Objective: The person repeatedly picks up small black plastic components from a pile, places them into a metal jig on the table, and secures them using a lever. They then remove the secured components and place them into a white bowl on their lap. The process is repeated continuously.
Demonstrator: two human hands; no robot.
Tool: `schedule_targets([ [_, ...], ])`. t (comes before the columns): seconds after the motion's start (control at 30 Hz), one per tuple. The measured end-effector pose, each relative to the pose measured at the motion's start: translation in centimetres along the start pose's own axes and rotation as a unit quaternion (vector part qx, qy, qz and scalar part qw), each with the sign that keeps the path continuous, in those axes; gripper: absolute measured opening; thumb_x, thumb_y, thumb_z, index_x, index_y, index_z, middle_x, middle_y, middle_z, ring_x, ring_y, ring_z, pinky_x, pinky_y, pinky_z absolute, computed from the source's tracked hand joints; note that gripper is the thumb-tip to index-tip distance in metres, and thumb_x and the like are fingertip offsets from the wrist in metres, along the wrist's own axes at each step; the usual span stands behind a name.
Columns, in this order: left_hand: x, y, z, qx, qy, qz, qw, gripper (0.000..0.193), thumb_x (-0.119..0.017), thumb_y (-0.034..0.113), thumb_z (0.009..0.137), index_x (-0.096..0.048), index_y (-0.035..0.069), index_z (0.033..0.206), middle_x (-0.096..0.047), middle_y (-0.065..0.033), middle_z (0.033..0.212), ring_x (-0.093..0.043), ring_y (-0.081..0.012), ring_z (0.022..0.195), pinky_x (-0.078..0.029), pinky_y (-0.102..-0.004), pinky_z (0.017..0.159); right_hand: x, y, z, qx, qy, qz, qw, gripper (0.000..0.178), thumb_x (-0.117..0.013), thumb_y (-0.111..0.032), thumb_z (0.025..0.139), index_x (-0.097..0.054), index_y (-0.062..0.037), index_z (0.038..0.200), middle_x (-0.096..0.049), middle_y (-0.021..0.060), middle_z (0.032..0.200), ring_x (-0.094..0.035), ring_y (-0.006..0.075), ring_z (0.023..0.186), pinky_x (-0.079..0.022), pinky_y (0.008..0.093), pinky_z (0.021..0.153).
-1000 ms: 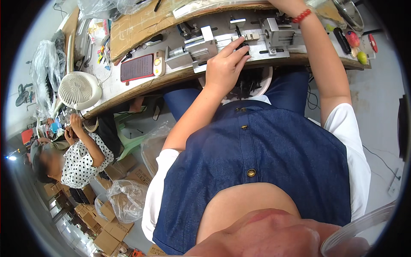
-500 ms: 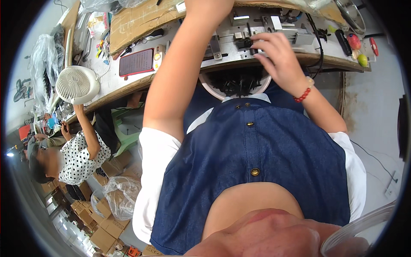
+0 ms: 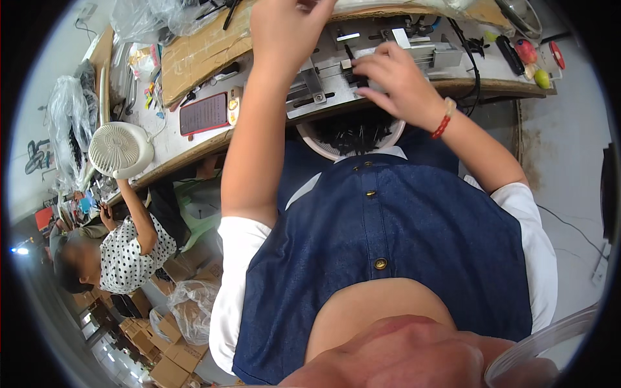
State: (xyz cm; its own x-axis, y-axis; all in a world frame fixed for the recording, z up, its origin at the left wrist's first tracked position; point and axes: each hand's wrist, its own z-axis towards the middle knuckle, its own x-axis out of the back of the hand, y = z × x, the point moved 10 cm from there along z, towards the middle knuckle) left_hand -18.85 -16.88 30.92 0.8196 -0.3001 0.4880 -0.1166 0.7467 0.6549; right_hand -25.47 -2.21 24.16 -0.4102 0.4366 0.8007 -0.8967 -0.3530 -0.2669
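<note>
My left hand (image 3: 284, 35) is at the top edge over the bench, its fingers curled and partly cut off, so what they hold, if anything, is hidden. To the right, my right hand (image 3: 404, 87) hovers at a metal fixture (image 3: 313, 84) fastened to the bench. Its fingers are bent and apart from the thumb, with the fingertips beside a small black block (image 3: 352, 76) in the fixture. I cannot tell whether they touch it. Below the bench edge, a pale round basket (image 3: 310, 143) with many thin black pieces (image 3: 356, 134) sits at my lap.
On the left lie a red-edged phone (image 3: 204, 115), a cardboard sheet (image 3: 200, 58) and a white fan (image 3: 120, 150). A black cable (image 3: 477, 61) hangs over the bench edge at right, near fruit (image 3: 542, 79). Another person (image 3: 132, 252) in a dotted top works at far left.
My left hand has shifted slightly left and down in view, showing more of its fingers. My right hand has moved a little left along the fixture. The whole view has tilted slightly.
</note>
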Motion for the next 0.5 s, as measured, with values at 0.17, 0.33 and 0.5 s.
schedule_targets([
  [0.17, -0.1, 2.6, -8.3, -0.038, -0.007, -0.027, 0.999, 0.024, -0.085, 0.01, 0.081, -0.081, 0.011, 0.105, -0.06, -0.0055, 0.102, -0.066, -0.0135, 0.067, -0.055, -0.0293, 0.061, 6.3, 5.8, 6.8, -0.075, 0.102, -0.074, 0.989, 0.015, -0.071, -0.012, 0.088, -0.067, -0.0015, 0.098, -0.067, 0.0177, 0.098, -0.061, 0.0361, 0.091, -0.051, 0.0432, 0.083],
  [0.33, -3.9, 0.3, -12.6, -0.009, -0.049, -0.007, 0.999, 0.021, -0.082, 0.013, 0.084, -0.08, 0.013, 0.105, -0.059, -0.0042, 0.109, -0.064, -0.0149, 0.065, -0.054, -0.0319, 0.061, 4.1, 12.1, 12.2, -0.095, 0.075, -0.155, 0.981, 0.016, -0.072, -0.017, 0.086, -0.07, -0.0026, 0.094, -0.07, 0.0191, 0.097, -0.066, 0.0389, 0.095, -0.052, 0.0478, 0.085],
  [0.5, -5.8, -0.7, -13.3, -0.012, -0.068, 0.019, 0.997, 0.022, -0.082, 0.011, 0.084, -0.08, 0.013, 0.107, -0.07, -0.0051, 0.119, -0.072, -0.0187, 0.078, -0.059, -0.0319, 0.069, 2.9, 13.4, 13.2, -0.117, 0.029, -0.15, 0.981, 0.02, -0.072, -0.018, 0.083, -0.071, -0.0017, 0.095, -0.071, 0.0207, 0.093, -0.069, 0.0393, 0.09, -0.054, 0.048, 0.081],
])
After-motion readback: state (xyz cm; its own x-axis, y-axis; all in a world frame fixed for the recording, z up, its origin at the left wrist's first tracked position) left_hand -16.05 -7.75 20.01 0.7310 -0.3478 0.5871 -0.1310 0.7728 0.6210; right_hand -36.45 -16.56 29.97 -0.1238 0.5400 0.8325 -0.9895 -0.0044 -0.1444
